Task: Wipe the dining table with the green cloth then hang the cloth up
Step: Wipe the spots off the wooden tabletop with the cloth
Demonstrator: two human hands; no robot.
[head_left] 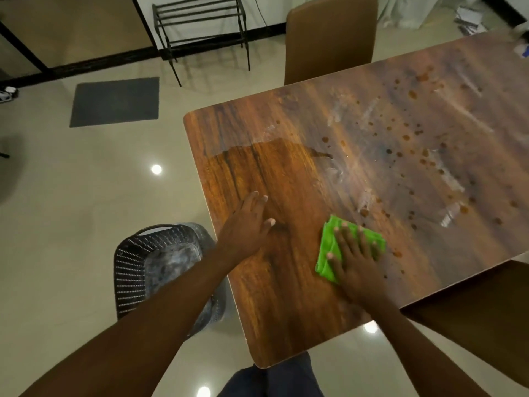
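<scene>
A wooden dining table (pixel 286 296) fills the right of the view, its near end darker and glossy, the rest streaked white and dotted with brown drops. The folded green cloth (pixel 329 245) lies on the table near its front edge. My right hand (pixel 355 259) presses flat on the cloth with fingers spread. My left hand (pixel 247 224) rests flat on the bare wood to the left, fingers apart, holding nothing.
A dark perforated bin (pixel 137 267) with a plastic liner stands on the floor left of the table. A brown chair (pixel 329 38) sits at the far side, another chair (pixel 472 325) at the right. A black metal rack (pixel 200 27) and a grey mat (pixel 114 101) are further back.
</scene>
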